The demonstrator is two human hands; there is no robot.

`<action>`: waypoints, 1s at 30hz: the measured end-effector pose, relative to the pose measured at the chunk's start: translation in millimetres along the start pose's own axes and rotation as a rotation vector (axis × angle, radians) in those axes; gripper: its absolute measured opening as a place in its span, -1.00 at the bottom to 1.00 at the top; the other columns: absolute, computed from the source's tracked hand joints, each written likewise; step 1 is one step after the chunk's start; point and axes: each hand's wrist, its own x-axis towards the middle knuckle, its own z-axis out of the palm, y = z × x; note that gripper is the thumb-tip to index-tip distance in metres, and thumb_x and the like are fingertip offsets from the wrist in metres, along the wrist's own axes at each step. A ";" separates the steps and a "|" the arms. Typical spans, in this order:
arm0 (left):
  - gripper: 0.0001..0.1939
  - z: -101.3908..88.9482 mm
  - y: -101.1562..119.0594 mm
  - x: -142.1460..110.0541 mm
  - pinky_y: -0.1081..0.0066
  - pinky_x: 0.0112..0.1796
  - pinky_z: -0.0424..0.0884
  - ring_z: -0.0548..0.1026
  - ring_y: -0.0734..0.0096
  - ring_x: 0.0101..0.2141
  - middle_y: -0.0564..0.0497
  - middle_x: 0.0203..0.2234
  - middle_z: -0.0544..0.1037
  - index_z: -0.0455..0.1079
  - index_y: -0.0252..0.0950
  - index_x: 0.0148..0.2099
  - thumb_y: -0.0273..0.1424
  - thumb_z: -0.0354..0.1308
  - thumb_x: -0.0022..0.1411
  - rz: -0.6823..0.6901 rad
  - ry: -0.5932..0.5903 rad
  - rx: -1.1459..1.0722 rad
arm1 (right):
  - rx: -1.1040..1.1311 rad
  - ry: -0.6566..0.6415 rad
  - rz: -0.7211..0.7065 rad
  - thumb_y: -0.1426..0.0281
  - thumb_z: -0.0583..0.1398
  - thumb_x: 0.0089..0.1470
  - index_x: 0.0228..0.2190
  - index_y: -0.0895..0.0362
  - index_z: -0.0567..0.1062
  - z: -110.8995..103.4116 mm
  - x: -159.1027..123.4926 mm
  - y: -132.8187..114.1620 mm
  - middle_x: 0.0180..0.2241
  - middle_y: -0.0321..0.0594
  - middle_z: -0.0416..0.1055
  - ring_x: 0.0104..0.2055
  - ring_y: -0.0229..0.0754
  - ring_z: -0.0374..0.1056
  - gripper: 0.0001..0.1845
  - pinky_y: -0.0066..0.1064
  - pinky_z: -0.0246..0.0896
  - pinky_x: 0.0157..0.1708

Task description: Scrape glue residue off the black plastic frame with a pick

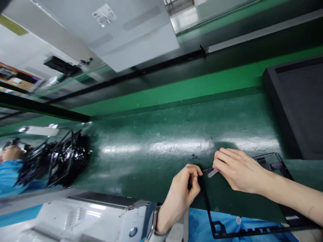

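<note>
A thin black rectangular plastic frame [275, 160] lies on the green belt in front of me, its near side over my blue lap. My left hand [182, 192] pinches the frame's left top corner with curled fingers. My right hand [237, 169] rests on the frame's top edge, its fingers closed round a small pale pink stick-like tool [213, 173] whose tip points left toward the corner. A watch sits on my left wrist.
A heap of black plastic frames [54, 160] lies at the left on the belt, beside another person's blue sleeve [8, 174]. A dark foam tray [297, 101] stands at the right. A white machine housing [83, 215] is near me at bottom left.
</note>
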 end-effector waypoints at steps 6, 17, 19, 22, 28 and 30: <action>-0.84 15.7 20.1 -27.6 0.47 -0.37 0.29 0.32 0.45 -0.40 0.10 -0.36 0.34 0.20 -0.18 -0.17 -0.46 -0.08 0.55 -0.185 0.089 -0.133 | 0.024 0.056 0.053 0.67 0.12 0.26 -0.22 0.18 0.42 1.2 0.5 0.5 -0.20 -0.17 0.34 -0.22 -0.09 0.22 -0.82 -0.23 0.16 -0.29; -0.82 -1.2 18.2 -17.9 0.48 -0.30 0.44 0.53 0.43 -0.40 0.07 -0.37 0.53 0.57 -0.18 -0.09 -0.32 0.14 0.55 -0.250 0.239 0.012 | -0.038 0.112 0.119 0.60 0.11 0.40 -0.21 0.16 0.38 0.2 -0.3 4.6 -0.26 -0.21 0.36 -0.25 -0.06 0.26 -0.86 -0.19 0.09 -0.24; -0.84 -2.7 20.8 -11.7 0.49 -0.29 0.47 0.55 0.43 -0.37 0.08 -0.36 0.55 0.59 -0.15 -0.01 -0.33 0.17 0.54 -0.210 0.290 0.042 | -0.027 0.121 0.137 0.59 0.10 0.43 -0.18 0.15 0.38 -4.4 -2.6 3.9 -0.27 -0.25 0.38 -0.27 -0.09 0.30 -0.87 -0.20 0.11 -0.21; -0.80 -0.3 27.4 -3.0 0.51 -0.30 0.48 0.55 0.45 -0.35 0.07 -0.27 0.58 0.58 -0.11 0.12 -0.32 0.23 0.53 -0.131 0.301 0.031 | -0.032 0.183 0.125 0.57 0.05 0.48 -0.16 0.15 0.38 -14.2 -4.8 1.5 -0.28 -0.26 0.42 -0.29 -0.11 0.34 -0.84 -0.21 0.11 -0.21; -0.91 20.5 37.1 12.2 0.53 -0.31 0.45 0.53 0.50 -0.36 0.10 -0.31 0.59 0.57 -0.19 -0.11 -0.51 0.32 0.44 0.072 0.462 0.109 | -0.077 0.323 0.095 0.57 0.01 0.50 -0.07 0.19 0.42 -29.5 -6.0 -0.1 -0.27 -0.22 0.47 -0.30 -0.10 0.39 -0.80 -0.21 0.12 -0.24; -0.87 22.6 39.9 15.5 0.51 -0.22 0.46 0.55 0.48 -0.29 0.07 -0.30 0.59 0.53 -0.22 -0.13 -0.57 0.26 0.46 0.136 0.489 0.162 | -0.077 0.315 0.102 0.56 0.01 0.50 0.03 0.21 0.44 -31.9 -7.5 2.8 -0.28 -0.22 0.47 -0.31 -0.09 0.41 -0.76 -0.22 0.14 -0.28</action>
